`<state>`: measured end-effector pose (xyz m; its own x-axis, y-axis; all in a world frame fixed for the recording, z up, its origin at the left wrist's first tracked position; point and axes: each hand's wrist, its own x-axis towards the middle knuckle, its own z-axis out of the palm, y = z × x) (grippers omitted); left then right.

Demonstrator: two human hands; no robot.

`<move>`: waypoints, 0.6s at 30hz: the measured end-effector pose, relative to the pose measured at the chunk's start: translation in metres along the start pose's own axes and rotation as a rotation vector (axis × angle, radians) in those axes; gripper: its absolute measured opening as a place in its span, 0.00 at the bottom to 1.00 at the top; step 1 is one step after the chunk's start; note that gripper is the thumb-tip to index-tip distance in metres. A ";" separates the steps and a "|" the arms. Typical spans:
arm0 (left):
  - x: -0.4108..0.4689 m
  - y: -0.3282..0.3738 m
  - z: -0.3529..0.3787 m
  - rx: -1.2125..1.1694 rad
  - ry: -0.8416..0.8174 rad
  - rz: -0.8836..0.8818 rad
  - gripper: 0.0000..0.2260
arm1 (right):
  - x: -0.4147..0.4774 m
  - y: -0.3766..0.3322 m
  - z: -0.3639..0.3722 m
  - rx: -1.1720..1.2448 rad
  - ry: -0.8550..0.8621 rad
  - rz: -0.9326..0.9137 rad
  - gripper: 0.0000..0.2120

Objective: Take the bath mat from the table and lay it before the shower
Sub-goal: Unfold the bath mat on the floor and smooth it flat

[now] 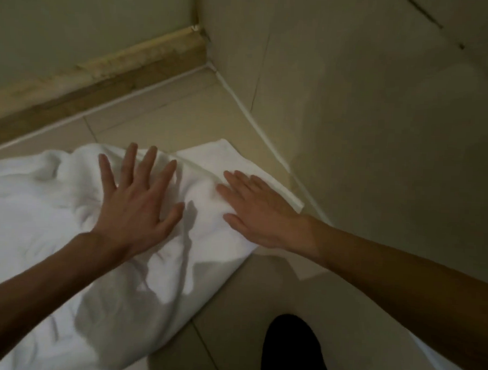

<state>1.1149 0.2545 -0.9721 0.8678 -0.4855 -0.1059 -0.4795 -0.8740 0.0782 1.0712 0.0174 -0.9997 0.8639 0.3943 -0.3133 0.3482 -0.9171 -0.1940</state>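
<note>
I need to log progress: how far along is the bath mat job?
Done: the bath mat lies on the tiled floor beside a wall corner. In hand: the left hand and right hand press flat on it, fingers straight, apparently smoothing. Left: folds near its far edge need flattening. Whether this spot faces the shower, the view does not show.
</note>
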 end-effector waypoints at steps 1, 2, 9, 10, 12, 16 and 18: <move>0.010 -0.002 -0.002 0.049 -0.035 0.019 0.36 | 0.002 0.004 0.003 -0.023 -0.029 -0.002 0.29; 0.019 -0.003 -0.002 0.086 -0.067 0.033 0.37 | 0.002 0.008 0.006 -0.047 -0.055 -0.003 0.30; 0.041 -0.005 0.001 -0.008 -0.141 0.029 0.37 | -0.013 0.021 0.016 -0.069 -0.078 0.016 0.32; 0.042 -0.005 0.000 -0.057 -0.132 0.025 0.37 | -0.015 0.021 0.016 -0.060 -0.080 0.019 0.33; 0.049 -0.010 -0.005 -0.172 -0.119 -0.007 0.35 | -0.016 0.017 0.012 -0.023 -0.072 0.027 0.34; 0.078 -0.034 -0.019 -0.267 -0.166 0.000 0.27 | 0.008 0.009 -0.012 0.076 0.108 0.090 0.30; 0.096 -0.046 -0.021 -0.206 -0.254 -0.006 0.21 | 0.037 0.009 -0.026 0.130 0.228 0.126 0.22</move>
<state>1.2230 0.2480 -0.9653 0.7975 -0.4919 -0.3492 -0.4155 -0.8676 0.2731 1.1158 0.0221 -0.9884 0.9620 0.2413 -0.1279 0.1966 -0.9369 -0.2890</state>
